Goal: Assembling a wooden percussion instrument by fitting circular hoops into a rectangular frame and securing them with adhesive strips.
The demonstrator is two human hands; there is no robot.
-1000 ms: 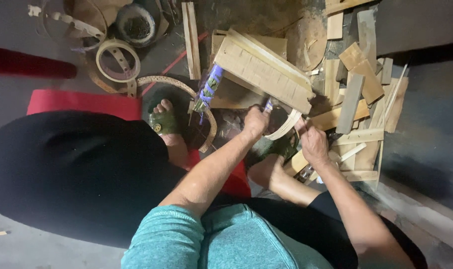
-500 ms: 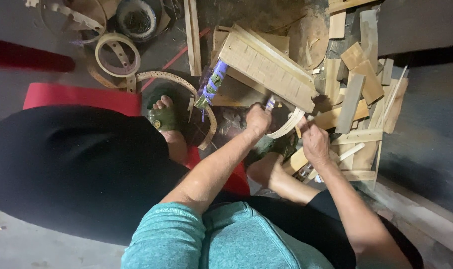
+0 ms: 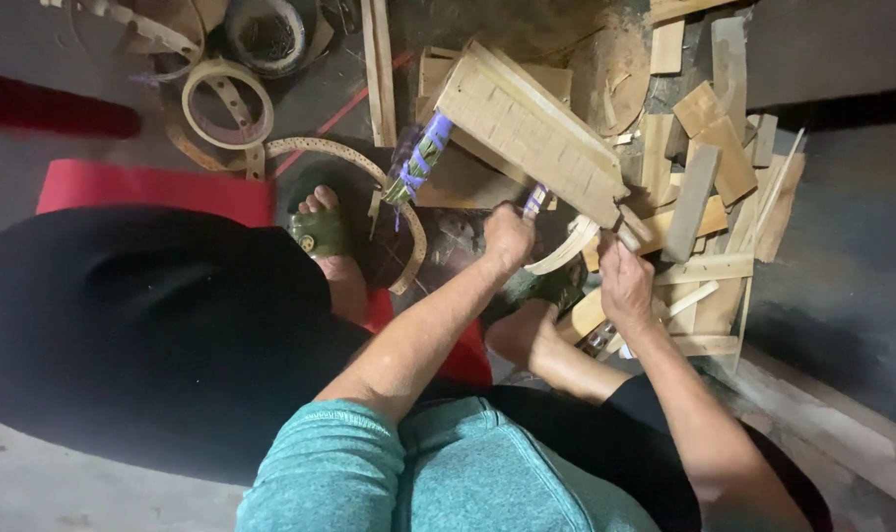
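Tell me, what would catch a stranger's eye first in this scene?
Probably the two bare hands at the centre: the left hand in a fist and the right hand beside it, both closed on a pale curved wood strip. Just above them a bundle of flat wooden slats lies tilted, with a heap of offcut blocks to its right. A red mat glows at the left, near a foot in a green sandal.

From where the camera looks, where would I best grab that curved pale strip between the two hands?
Probably its free lower end: the curved strip arcs down-left from the right hand, below the left hand. Come from below, the person's side; wood scraps crowd the far side.
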